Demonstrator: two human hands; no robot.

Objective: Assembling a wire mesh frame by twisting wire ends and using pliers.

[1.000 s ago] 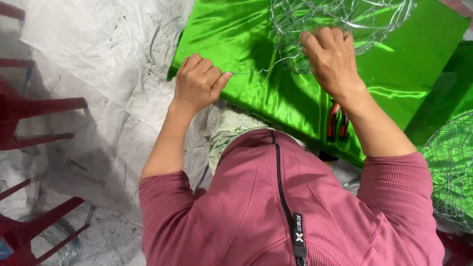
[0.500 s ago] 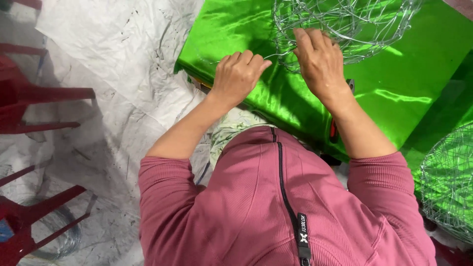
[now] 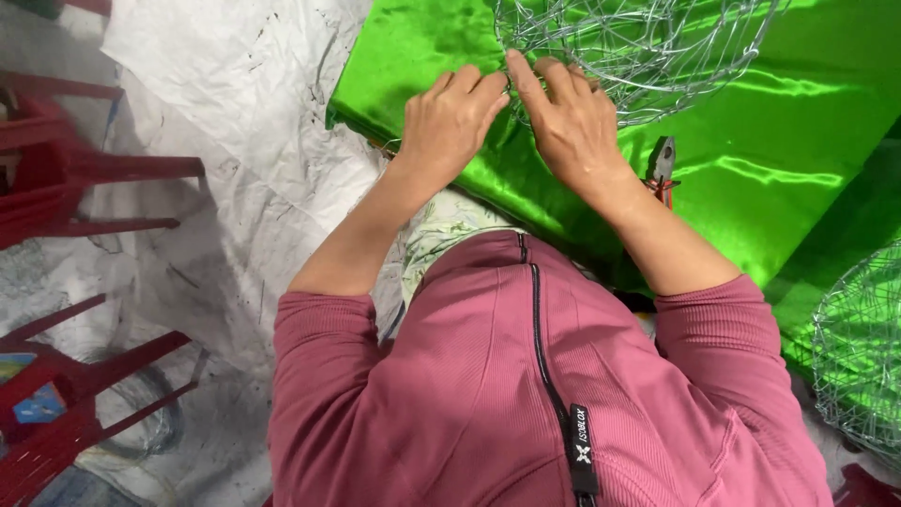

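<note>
A tangled silver wire frame (image 3: 648, 47) rests on a shiny green cloth (image 3: 770, 131) at the top. My left hand (image 3: 450, 122) and my right hand (image 3: 572, 122) meet at the frame's near edge, fingertips pinching the wire side by side. Pliers with red handles (image 3: 663, 167) lie on the cloth just right of my right wrist. Both sleeves are maroon, pushed up the forearms.
Crumpled white sheeting (image 3: 235, 122) covers the floor to the left. Red plastic chair legs (image 3: 84, 178) stand at the left edge, more at the lower left (image 3: 75, 404). A second wire frame (image 3: 863, 357) sits at the right edge.
My left hand has moved right from the cloth's edge to the wire frame, joining my right hand. The view shifted, so the pliers now show beside my right wrist.
</note>
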